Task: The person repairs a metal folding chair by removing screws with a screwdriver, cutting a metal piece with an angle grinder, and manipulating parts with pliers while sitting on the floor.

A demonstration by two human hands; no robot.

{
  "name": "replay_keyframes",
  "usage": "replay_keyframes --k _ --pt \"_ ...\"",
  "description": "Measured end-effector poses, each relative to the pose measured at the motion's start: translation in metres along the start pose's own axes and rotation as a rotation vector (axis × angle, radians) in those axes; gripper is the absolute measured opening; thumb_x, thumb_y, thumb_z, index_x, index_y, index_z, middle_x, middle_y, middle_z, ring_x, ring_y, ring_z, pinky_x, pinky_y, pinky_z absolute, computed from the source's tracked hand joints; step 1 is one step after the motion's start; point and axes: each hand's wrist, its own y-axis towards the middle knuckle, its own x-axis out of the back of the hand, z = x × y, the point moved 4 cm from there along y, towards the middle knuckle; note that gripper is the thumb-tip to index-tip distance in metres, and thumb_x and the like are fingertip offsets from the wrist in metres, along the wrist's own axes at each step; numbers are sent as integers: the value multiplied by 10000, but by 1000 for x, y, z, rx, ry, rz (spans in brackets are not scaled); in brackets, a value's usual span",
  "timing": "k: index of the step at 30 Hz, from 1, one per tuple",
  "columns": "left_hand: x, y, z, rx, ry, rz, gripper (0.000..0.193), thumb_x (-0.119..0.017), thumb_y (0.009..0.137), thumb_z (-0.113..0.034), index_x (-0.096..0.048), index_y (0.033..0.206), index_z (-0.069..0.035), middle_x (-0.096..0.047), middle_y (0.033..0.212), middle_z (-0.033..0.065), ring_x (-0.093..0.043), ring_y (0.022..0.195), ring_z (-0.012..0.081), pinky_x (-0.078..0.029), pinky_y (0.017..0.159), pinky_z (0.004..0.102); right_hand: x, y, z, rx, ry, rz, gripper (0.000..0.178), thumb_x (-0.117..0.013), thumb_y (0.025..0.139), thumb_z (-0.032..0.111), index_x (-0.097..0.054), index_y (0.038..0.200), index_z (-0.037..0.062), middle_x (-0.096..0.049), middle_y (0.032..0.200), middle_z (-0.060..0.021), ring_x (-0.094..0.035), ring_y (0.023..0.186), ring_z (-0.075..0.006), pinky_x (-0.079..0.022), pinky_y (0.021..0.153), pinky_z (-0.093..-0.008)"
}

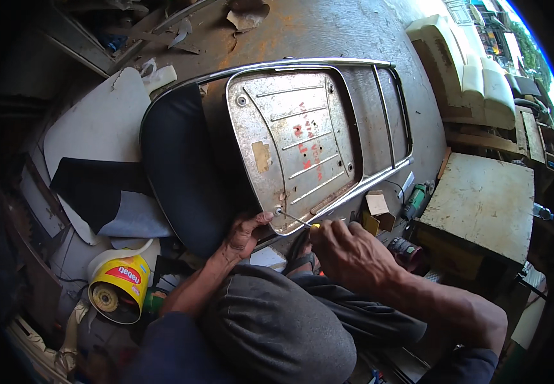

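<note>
dark cloth [277, 326], chair [322, 144], stained floor [328, 35]

The person's left hand [244, 235] and right hand [347, 249] are bare, as are both forearms; the right forearm [440, 304] is lean, with raised ridges along it. A dark navy sleeve [165, 349] covers the left upper arm, and a matching dark sleeve [466, 366] ends near the right elbow. Dark grey trouser cloth [283, 329], softly creased and matte, rounds over one knee. A dark strap [301, 262] crosses a foot.
</note>
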Motion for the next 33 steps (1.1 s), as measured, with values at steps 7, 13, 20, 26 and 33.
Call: replay_keyframes --k 7,13,20,26,33 --pt "-4 -5 -7 -27 61 10 454 -742 891 -142 -614 1286 42 -668 1237 124 -612 1163 223 -450 1070 381 1 25 -21 -757 647 144 250 -543 906 143 -686 826 -46 -708 863 -264 -722 718 -357 -574 644 -441" --pt "-9 -4 -6 -49 62 3 453 -744 894 -141 -607 1275 61 -674 1217 121 -610 1157 231 -445 1074 390 10 -7 -13 -234 115 84 361 -572 949 136 -531 1252 -57 -623 925 -261 -658 617 -331 -563 576 -417" --pt "-1 -1 -4 -12 55 66 515 -736 918 -212 -564 1338 32 -637 1291 135 -583 1216 257 -432 1104 434 -8 4 -25 -440 442 130 431 -589 930 174 -562 1316 -17 -688 871 -207 -686 667 -289 -568 617 -397" --pt "-7 1 0 8 -323 77 566 -648 980 -344 -495 1425 -30 -549 1429 136 -514 1314 282 -380 1156 486 -1 -3 -21 -457 244 207 319 -576 902 172 -598 1188 34 -707 917 -230 -705 804 -422 -529 683 -519" --pt "9 13 6 82 -216 69 517 -586 1014 -328 -491 1434 -43 -526 1463 141 -499 1337 297 -365 1171 500 -45 -25 -94 -369 332 -46 317 -597 802 106 -598 1119 112 -702 905 -193 -693 821 -409 -538 701 -493"
